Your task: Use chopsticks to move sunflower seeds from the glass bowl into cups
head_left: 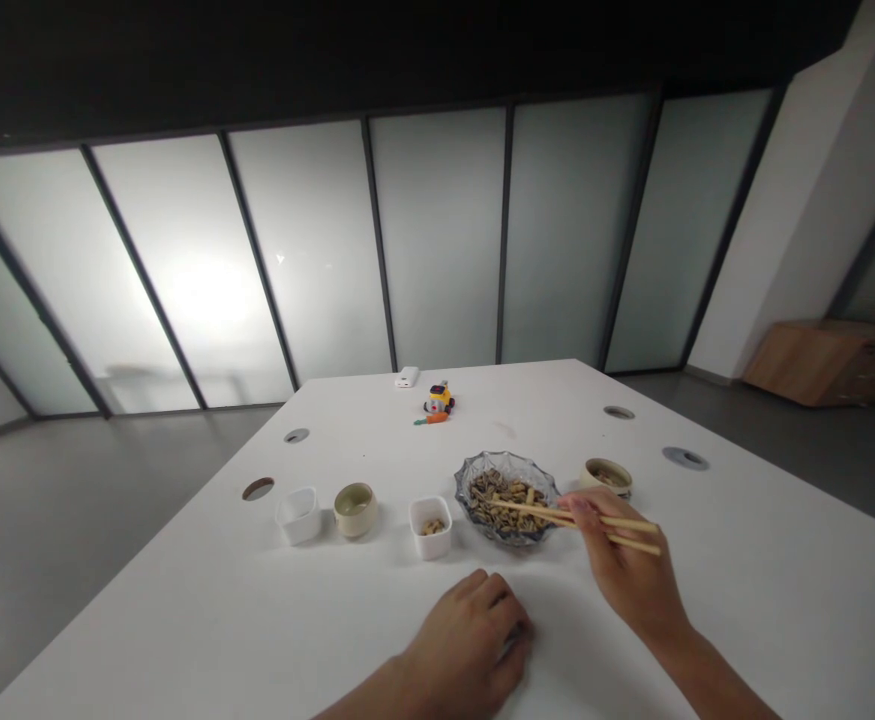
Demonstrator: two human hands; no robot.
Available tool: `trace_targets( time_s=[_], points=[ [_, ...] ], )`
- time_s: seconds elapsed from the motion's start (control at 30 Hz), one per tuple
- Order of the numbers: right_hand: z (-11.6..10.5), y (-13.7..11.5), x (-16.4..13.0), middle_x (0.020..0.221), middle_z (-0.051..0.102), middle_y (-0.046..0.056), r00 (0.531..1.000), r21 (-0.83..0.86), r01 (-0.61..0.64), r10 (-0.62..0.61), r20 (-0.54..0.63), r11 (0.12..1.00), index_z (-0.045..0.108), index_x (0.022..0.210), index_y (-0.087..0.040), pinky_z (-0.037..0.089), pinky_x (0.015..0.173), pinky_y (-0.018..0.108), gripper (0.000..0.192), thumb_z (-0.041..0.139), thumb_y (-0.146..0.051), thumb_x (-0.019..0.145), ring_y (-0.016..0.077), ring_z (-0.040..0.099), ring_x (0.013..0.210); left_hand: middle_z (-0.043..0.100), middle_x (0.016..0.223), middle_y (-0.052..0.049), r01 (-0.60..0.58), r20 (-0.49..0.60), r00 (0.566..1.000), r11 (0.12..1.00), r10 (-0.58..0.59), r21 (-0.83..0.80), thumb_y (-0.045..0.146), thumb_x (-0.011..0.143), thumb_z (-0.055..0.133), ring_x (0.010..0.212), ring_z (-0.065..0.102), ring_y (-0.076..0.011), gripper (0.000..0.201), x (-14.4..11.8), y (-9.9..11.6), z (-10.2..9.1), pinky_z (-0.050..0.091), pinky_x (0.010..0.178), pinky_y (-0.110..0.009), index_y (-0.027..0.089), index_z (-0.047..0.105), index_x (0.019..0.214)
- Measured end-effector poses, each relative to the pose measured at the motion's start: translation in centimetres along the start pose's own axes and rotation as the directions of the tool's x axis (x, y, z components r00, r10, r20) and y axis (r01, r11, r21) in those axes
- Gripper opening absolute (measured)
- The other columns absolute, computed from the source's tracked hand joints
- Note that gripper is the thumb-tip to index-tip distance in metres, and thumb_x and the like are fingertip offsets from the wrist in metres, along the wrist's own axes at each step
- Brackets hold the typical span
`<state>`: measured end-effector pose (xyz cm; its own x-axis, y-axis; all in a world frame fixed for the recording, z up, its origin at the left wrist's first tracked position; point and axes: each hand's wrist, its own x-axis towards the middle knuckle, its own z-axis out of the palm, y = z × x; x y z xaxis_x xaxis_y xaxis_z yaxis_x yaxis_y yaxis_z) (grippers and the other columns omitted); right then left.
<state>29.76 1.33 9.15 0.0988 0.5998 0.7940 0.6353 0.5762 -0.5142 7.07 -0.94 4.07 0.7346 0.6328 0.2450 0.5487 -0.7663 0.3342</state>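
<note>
Left hand [474, 638] lies half-curled; right hand [621, 560] slants chopsticks [534, 510] over the bowl [510, 464].

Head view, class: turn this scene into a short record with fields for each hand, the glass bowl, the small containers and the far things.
Right hand: the hand holds wooden chopsticks, tips over the bowl's contents
Left hand: the hand is loosely curled by the near table edge; whether it holds anything is unclear
Glass bowl: clear, scalloped bowl with mixed brown and tan pieces
Small containers: two white tubs, two round cups
Far things: yellow toy vehicle, orange carrot-shaped item, white block
</note>
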Motion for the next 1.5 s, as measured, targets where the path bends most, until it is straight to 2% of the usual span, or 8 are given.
trace_targets(
  time_s=[0.2, 0.37, 0.57, 0.87, 1.03, 1.2, 1.37, 1.5],
  points=[
    [0.0, 0.2, 0.2, 0.082, 0.078, 0.006, 1.000, -0.024, -0.005, 0.004, -0.012, 1.000, 0.074, 0.085, -0.024, 0.060, 0.068, 0.032, 0.039, 0.053, -0.050, 0.107, 0.0218, 0.076, 0.075, 0.069, 0.114, -0.006, 0.013, 0.023, 1.000, 1.000, -0.012, -0.010, 0.021, 0.099, 0.068, 0.103, 0.064, -0.0229, 0.008, -0.1, 0.0, -0.2, 0.052, 0.095, -0.032, 0.021, 0.065, 0.107],
    [0.4, 0.4, 0.2, 0.079, 0.077, 0.005, 0.999, -0.010, -0.010, 0.011, 0.051, 1.000, 0.072, 0.083, -0.025, 0.058, 0.065, 0.031, 0.043, 0.053, -0.055, 0.106, 0.0211, 0.074, 0.072, 0.069, 0.116, -0.006, 0.037, 0.054, 0.998, 0.999, -0.036, -0.023, 0.020, 0.098, 0.068, 0.105, 0.064, -0.0233, 0.011, -0.1, 0.1, -0.3, 0.052, 0.096, -0.034, 0.022, 0.065, 0.109],
    [0.7, 0.6, 0.0, 0.077, 0.075, 0.004, 0.994, 0.008, -0.006, 0.005, 0.105, 1.000, 0.072, 0.083, -0.024, 0.057, 0.066, 0.030, 0.038, 0.056, -0.049, 0.106, 0.0197, 0.073, 0.070, 0.068, 0.114, -0.004, 0.031, 0.035, 0.999, 0.999, -0.030, -0.031, 0.020, 0.097, 0.070, 0.105, 0.064, -0.0226, 0.013, -0.1, -0.1, 0.0, 0.052, 0.096, -0.033, 0.022, 0.065, 0.109],
    [0.4, 0.2, -0.1, 0.084, 0.077, 0.003, 0.998, 0.055, 0.033, -0.036, 0.056, 0.998, 0.074, 0.089, -0.024, 0.060, 0.072, 0.029, 0.025, 0.061, -0.038, 0.105, 0.0191, 0.075, 0.077, 0.069, 0.114, -0.005, 0.028, 0.030, 0.999, 1.000, -0.027, -0.014, 0.019, 0.096, 0.072, 0.104, 0.064, -0.0231, 0.014, -0.1, 0.2, -0.3, 0.053, 0.096, -0.032, 0.021, 0.066, 0.108],
    [0.8, -0.2, -0.4, 0.087, 0.078, 0.006, 0.995, 0.222, -0.103, 0.103, 0.013, 0.969, 0.077, 0.089, -0.024, 0.066, 0.074, 0.031, 0.032, 0.060, -0.047, 0.105, 0.0215, 0.077, 0.080, 0.070, 0.111, -0.005, 0.006, 0.014, 1.000, 1.000, -0.006, 0.008, 0.019, 0.098, 0.070, 0.102, 0.064, -0.0224, 0.009, 0.0, 0.1, -0.2, 0.053, 0.094, -0.031, 0.020, 0.066, 0.105],
    [1.6, -1.2, -1.1, 0.091, 0.078, 0.007, 0.967, 0.460, -0.253, 0.232, 0.104, 0.851, 0.077, 0.089, -0.022, 0.070, 0.071, 0.033, 0.035, 0.065, -0.054, 0.100, 0.0216, 0.076, 0.075, 0.069, 0.107, -0.005, -0.004, 0.004, 1.000, 0.999, 0.004, 0.036, 0.022, 0.099, 0.069, 0.098, 0.064, -0.0229, 0.005, 0.1, -0.1, 0.1, 0.054, 0.090, -0.031, 0.020, 0.065, 0.101],
    [1.6, -2.3, -1.2, 0.085, 0.077, 0.006, 0.968, 0.370, -0.242, 0.195, 0.159, 0.897, 0.077, 0.082, -0.024, 0.067, 0.074, 0.029, 0.036, 0.064, -0.052, 0.101, 0.0220, 0.077, 0.080, 0.070, 0.107, -0.006, 0.004, 0.007, 1.000, 0.999, -0.004, 0.044, 0.022, 0.097, 0.070, 0.098, 0.065, -0.0237, 0.006, 0.1, -0.1, 0.2, 0.054, 0.091, -0.032, 0.019, 0.066, 0.101],
    [1.3, -2.2, -0.7, 0.083, 0.078, 0.005, 0.978, 0.296, -0.208, 0.192, 0.084, 0.932, 0.078, 0.085, -0.024, 0.065, 0.073, 0.028, 0.039, 0.061, -0.055, 0.102, 0.0218, 0.078, 0.079, 0.070, 0.107, -0.006, -0.005, 0.005, 1.000, 0.999, 0.005, 0.032, 0.022, 0.099, 0.068, 0.098, 0.065, -0.0234, 0.005, 0.1, -0.1, 0.1, 0.054, 0.090, -0.032, 0.019, 0.066, 0.102]
  ],
)
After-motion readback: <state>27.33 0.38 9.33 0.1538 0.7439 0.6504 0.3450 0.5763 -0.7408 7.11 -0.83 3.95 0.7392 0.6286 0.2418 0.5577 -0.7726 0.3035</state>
